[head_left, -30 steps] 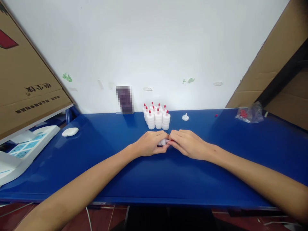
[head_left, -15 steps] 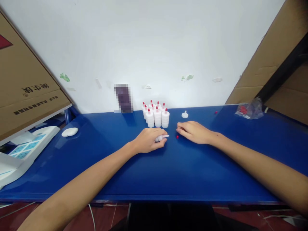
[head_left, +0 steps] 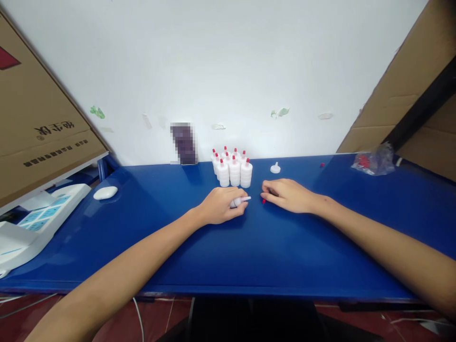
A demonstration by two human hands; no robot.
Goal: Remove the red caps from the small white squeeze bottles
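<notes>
The left hand (head_left: 221, 205) is closed around a small white bottle (head_left: 239, 201) lying on the blue table (head_left: 249, 251), its nozzle pointing right. The right hand (head_left: 288, 195) rests loosely curled, holding nothing, fingertips touching a red cap (head_left: 264, 201) near the standing bottles (head_left: 233, 170).

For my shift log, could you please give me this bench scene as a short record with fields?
Left hand: closed around a small white bottle lying on its side, bare nozzle pointing right
Right hand: palm down on the blue table, holding nothing, fingertips beside a loose red cap
Behind the hands: capped bottles standing upright in a cluster
Elsewhere on table: white nozzle, plastic bag, mouse
</notes>
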